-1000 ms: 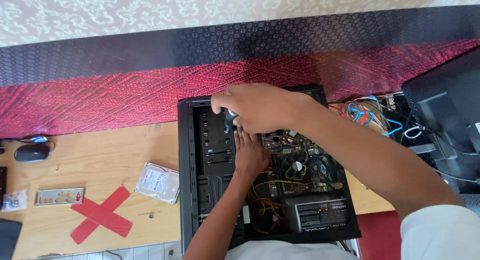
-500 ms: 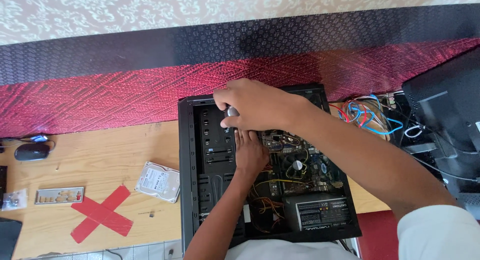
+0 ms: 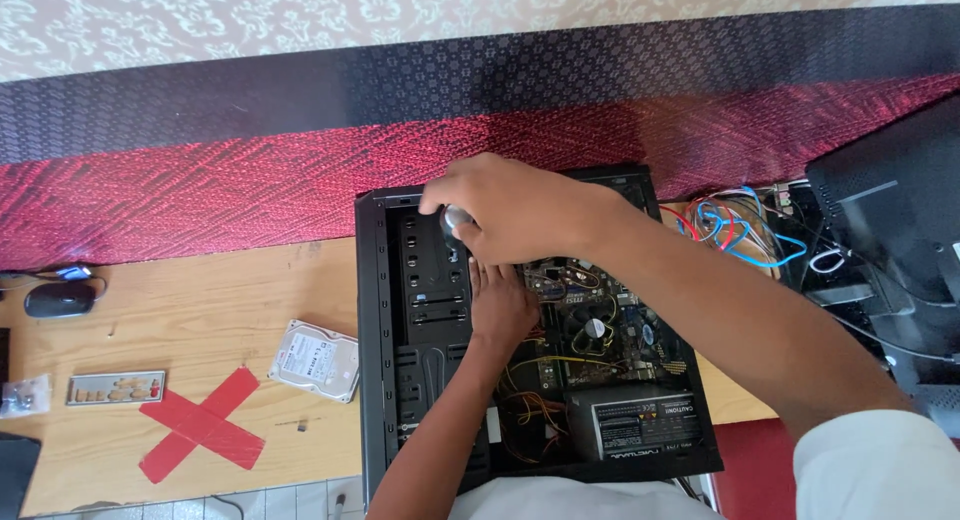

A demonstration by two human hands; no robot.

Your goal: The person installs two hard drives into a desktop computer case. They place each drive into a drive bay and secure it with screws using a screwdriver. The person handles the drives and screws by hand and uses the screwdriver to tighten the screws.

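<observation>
Lying open on its side on the wooden desk [image 3: 200, 310], the black computer case [image 3: 378, 380] showed its motherboard [image 3: 600, 330], fan and power supply [image 3: 640, 430] toward the right, with the drive bays at left. Compared with half a second earlier, the right hand [image 3: 520, 215] had shifted slightly leftward along the case's far edge, and the small silver round object [image 3: 457, 220] under it sat a little nearer the bays; the left hand had barely moved. The right hand's grip was clenched around that silver object, fingers curled down over it, the forearm stretching in from the lower right in a white sleeve. The left hand [image 3: 500, 305] reached straight up from below into the case, fingers extended flat beside the motherboard's edge; whether it held anything could not be told. Left of the case lay a silver hard drive [image 3: 315, 360], a red tape cross [image 3: 200, 425], a metal backplate [image 3: 115, 388] and a black mouse [image 3: 60, 300]. Coloured cables [image 3: 740, 230] tangled to the right.
</observation>
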